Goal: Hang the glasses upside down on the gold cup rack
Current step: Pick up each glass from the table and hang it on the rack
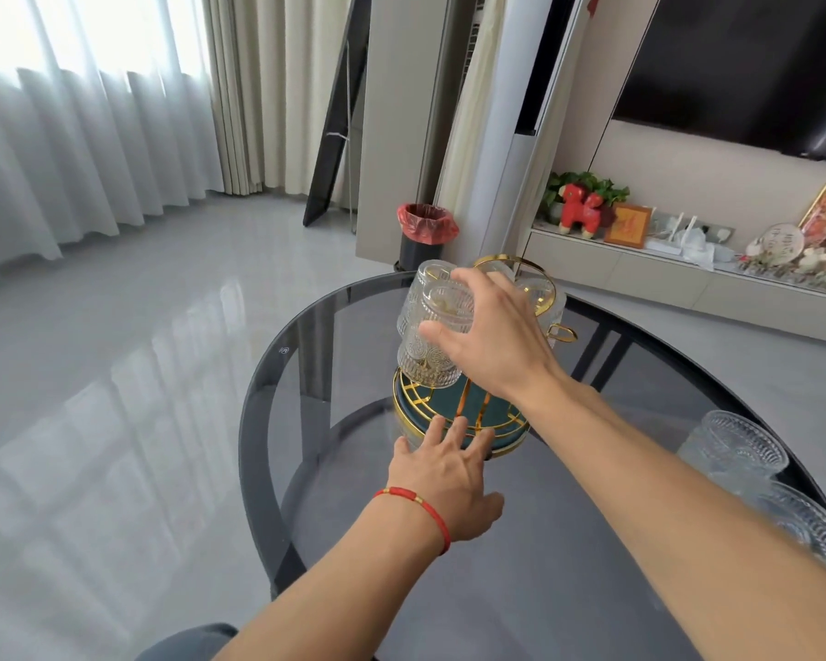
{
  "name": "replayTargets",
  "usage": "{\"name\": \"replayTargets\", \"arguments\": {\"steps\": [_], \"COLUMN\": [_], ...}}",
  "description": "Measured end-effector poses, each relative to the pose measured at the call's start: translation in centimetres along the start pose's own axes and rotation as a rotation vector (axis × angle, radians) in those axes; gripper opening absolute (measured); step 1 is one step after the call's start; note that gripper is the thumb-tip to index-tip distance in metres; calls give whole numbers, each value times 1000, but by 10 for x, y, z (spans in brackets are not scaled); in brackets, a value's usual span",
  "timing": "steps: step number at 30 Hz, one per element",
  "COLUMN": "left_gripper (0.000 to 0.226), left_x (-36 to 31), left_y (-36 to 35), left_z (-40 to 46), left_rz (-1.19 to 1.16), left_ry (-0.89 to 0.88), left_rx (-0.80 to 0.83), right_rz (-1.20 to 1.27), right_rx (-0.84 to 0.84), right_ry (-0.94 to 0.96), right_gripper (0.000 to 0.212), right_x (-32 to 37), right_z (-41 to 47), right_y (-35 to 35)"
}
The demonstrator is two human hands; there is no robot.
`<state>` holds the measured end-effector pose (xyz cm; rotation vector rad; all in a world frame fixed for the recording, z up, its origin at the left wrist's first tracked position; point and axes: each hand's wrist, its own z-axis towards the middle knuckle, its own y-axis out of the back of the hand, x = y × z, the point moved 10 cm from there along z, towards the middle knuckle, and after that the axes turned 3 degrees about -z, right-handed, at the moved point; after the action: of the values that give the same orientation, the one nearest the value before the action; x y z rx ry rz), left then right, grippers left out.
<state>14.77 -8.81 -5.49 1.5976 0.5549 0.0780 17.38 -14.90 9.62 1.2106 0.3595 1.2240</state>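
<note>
The gold cup rack (pixel 454 412) with a dark green base stands on the round smoked-glass table (pixel 306 355). My right hand (pixel 492 336) grips a ribbed clear glass (pixel 432 343), upside down, over the rack's left side. More clear glasses (pixel 430 279) hang on the rack behind it, partly hidden by my hand. My left hand (pixel 449 474), with a red cord bracelet, has straight fingers pressing on the rack's base rim. Two ribbed glasses (pixel 745 446) stand on the table at the right edge.
A black bin with a red liner (pixel 425 231) stands on the floor beyond the table. A low TV shelf with ornaments (pixel 687 260) runs along the right wall. Grey tiled floor and white curtains (pixel 68 159) lie to the left.
</note>
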Motion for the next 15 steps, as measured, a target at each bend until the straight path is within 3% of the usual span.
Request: {"name": "replayTargets", "arguments": {"steps": [6,15], "left_gripper": [76,70], "left_x": [-2,-2], "left_y": [1,5], "left_z": [0,-1], "left_rz": [11,17], "left_ry": [8,-4], "left_rx": [6,-26], "right_rz": [-55,-194], "right_rx": [41,-29], "right_ry": [31,104], "right_gripper": [67,57], "right_x": [-1,2], "right_z": [0,-6], "right_y": [-9,-11]}}
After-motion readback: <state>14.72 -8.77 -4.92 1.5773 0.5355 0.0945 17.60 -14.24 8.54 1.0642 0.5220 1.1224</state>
